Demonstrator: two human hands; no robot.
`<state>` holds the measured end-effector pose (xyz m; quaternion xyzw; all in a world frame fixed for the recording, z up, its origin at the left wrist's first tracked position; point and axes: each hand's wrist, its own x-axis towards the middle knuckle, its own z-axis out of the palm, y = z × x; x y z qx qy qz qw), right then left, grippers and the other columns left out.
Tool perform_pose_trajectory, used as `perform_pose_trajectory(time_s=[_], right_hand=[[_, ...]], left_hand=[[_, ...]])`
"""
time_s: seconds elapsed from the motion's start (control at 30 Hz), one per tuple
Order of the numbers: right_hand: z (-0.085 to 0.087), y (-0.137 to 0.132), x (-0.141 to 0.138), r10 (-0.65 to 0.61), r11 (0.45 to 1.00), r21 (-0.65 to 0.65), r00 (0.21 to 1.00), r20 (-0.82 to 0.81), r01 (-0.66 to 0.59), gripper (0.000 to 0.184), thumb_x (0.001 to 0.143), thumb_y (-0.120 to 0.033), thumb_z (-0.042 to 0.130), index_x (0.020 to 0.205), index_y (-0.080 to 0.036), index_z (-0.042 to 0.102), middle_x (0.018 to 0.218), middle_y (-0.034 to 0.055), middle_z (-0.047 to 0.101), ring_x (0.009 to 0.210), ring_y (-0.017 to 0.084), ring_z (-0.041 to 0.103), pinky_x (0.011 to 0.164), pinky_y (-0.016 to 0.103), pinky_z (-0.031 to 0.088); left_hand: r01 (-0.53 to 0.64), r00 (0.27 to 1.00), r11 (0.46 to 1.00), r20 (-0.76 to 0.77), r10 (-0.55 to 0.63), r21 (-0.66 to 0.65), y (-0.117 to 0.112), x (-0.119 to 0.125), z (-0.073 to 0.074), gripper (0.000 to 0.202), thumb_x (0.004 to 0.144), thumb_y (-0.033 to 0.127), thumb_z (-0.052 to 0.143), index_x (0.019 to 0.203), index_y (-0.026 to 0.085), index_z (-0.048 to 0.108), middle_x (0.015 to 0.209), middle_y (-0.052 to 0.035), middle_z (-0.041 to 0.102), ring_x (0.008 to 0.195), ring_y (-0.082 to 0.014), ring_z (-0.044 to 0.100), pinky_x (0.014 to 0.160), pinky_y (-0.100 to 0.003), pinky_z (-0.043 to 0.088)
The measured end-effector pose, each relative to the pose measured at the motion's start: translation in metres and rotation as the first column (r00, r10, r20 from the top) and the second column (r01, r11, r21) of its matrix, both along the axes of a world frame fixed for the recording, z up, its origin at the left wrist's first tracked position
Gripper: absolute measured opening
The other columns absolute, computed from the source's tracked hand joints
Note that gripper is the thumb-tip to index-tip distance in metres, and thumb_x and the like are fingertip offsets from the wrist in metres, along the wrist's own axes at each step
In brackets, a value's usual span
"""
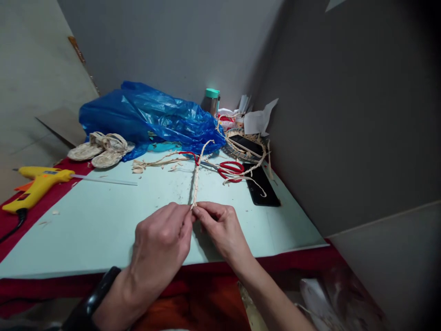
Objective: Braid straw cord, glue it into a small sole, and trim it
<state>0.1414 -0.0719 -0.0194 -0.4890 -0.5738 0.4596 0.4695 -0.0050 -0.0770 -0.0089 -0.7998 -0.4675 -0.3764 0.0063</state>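
Observation:
My left hand point(160, 246) and my right hand point(220, 227) meet above the near half of a pale blue board point(103, 220). Both pinch the near end of a thin braided straw cord point(195, 181). The cord runs away from me toward a red string point(189, 154) and loose straw strands point(155, 162). A black band sits on my left wrist.
A yellow glue gun point(36, 184) lies at the left edge with a glue stick point(103, 180). Two small woven straw sandals point(99, 151) lie before a blue plastic bag point(151, 117). Red-handled scissors point(230, 169), a black phone point(263, 188), a woven ring point(246, 140) and a teal-lidded jar point(211, 100) crowd the back right by the grey wall.

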Motion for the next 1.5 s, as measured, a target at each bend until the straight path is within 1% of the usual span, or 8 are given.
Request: perform_pose_trajectory(time_s=[0.27, 0.37, 0.47, 0.53, 0.6, 0.7, 1.17, 1.5], right_hand=[[-0.001, -0.003, 0.004, 0.005, 0.998, -0.065, 0.994, -0.107, -0.012, 0.021, 0.088, -0.034, 0.063, 0.08, -0.015, 0.07, 0.069, -0.001, 0.06, 0.062, 0.01, 0.048, 0.06, 0.022, 0.037], [0.001, -0.003, 0.006, 0.007, 0.996, -0.092, 0.988, -0.153, -0.021, 0.02, 0.086, -0.034, 0.064, 0.086, -0.015, 0.071, 0.07, -0.0013, 0.06, 0.06, 0.009, 0.044, 0.058, 0.022, 0.035], [0.004, -0.004, 0.009, 0.05, 0.991, -0.112, 0.983, -0.177, -0.071, 0.022, 0.088, -0.036, 0.061, 0.088, -0.015, 0.07, 0.069, -0.0015, 0.058, 0.055, 0.008, 0.038, 0.053, 0.022, 0.031], [0.005, -0.005, 0.011, 0.097, 0.987, -0.109, 0.978, -0.186, -0.118, 0.024, 0.09, -0.037, 0.059, 0.086, -0.016, 0.069, 0.07, -0.0015, 0.056, 0.055, 0.008, 0.036, 0.053, 0.022, 0.029], [0.005, -0.006, 0.012, 0.136, 0.983, -0.098, 0.973, -0.187, -0.157, 0.025, 0.092, -0.038, 0.056, 0.085, -0.016, 0.068, 0.072, -0.0015, 0.054, 0.057, 0.009, 0.036, 0.053, 0.022, 0.029], [0.002, -0.008, 0.015, 0.16, 0.981, -0.08, 0.973, -0.167, -0.175, 0.026, 0.094, -0.037, 0.052, 0.088, -0.016, 0.066, 0.075, -0.0013, 0.05, 0.059, 0.009, 0.034, 0.052, 0.022, 0.027], [0.008, -0.013, 0.015, 0.105, 0.988, 0.078, 0.956, 0.273, -0.131, 0.022, 0.097, -0.018, 0.042, 0.092, -0.017, 0.064, 0.072, -0.0007, 0.057, 0.066, 0.013, 0.05, 0.067, 0.024, 0.038], [0.002, -0.026, 0.004, -0.109, 0.962, 0.256, 0.736, 0.668, -0.09, 0.031, 0.085, -0.002, 0.042, 0.113, -0.014, 0.049, 0.075, 0.0015, 0.062, 0.061, 0.017, 0.052, 0.057, 0.026, 0.034]], left_hand=[[0.058, 0.986, 0.965, -0.164, -0.016, 0.257, -0.018, 0.009, -0.017, 0.019, 0.09, 0.004, 0.058, 0.104, 0.0, 0.071, 0.082, -0.0132, 0.069, 0.073, -0.0239, 0.063, 0.069, -0.034, 0.047], [0.149, 0.987, 0.975, -0.082, -0.137, 0.167, -0.022, -0.002, -0.014, 0.025, 0.092, 0.003, 0.055, 0.114, 0.004, 0.067, 0.098, -0.0139, 0.068, 0.086, -0.0217, 0.065, 0.078, -0.031, 0.05], [0.163, 0.965, 0.981, 0.225, -0.136, -0.106, -0.017, -0.011, -0.003, 0.021, 0.095, 0.012, 0.055, 0.11, 0.015, 0.068, 0.105, -0.0097, 0.067, 0.089, -0.0173, 0.066, 0.079, -0.027, 0.05], [0.216, 0.897, 0.868, 0.443, 0.004, -0.446, -0.007, -0.011, 0.005, 0.023, 0.094, 0.024, 0.056, 0.115, 0.017, 0.064, 0.09, -0.0044, 0.067, 0.071, -0.0141, 0.064, 0.066, -0.026, 0.05], [0.476, 0.773, 0.554, 0.626, 0.106, -0.682, 0.005, -0.005, 0.01, 0.03, 0.092, 0.034, 0.056, 0.117, 0.017, 0.057, 0.07, 0.0031, 0.06, 0.047, -0.0105, 0.052, 0.048, -0.024, 0.043], [0.586, 0.725, 0.421, 0.68, 0.108, -0.692, 0.02, 0.005, 0.01, 0.025, 0.084, 0.037, 0.062, 0.094, 0.014, 0.058, 0.061, 0.0061, 0.052, 0.04, -0.0062, 0.039, 0.039, -0.02, 0.033], [0.542, 0.713, 0.458, 0.674, 0.194, -0.705, 0.025, 0.002, 0.011, 0.036, 0.073, 0.033, 0.07, 0.1, 0.014, 0.055, 0.057, 0.0056, 0.059, 0.034, -0.003, 0.034, 0.033, -0.016, 0.025], [0.522, 0.749, 0.371, 0.621, 0.232, -0.768, 0.025, 0.006, 0.01, 0.016, 0.073, 0.028, 0.066, 0.072, 0.015, 0.058, 0.05, 0.0063, 0.051, 0.035, -0.0016, 0.028, 0.034, -0.015, 0.017]])
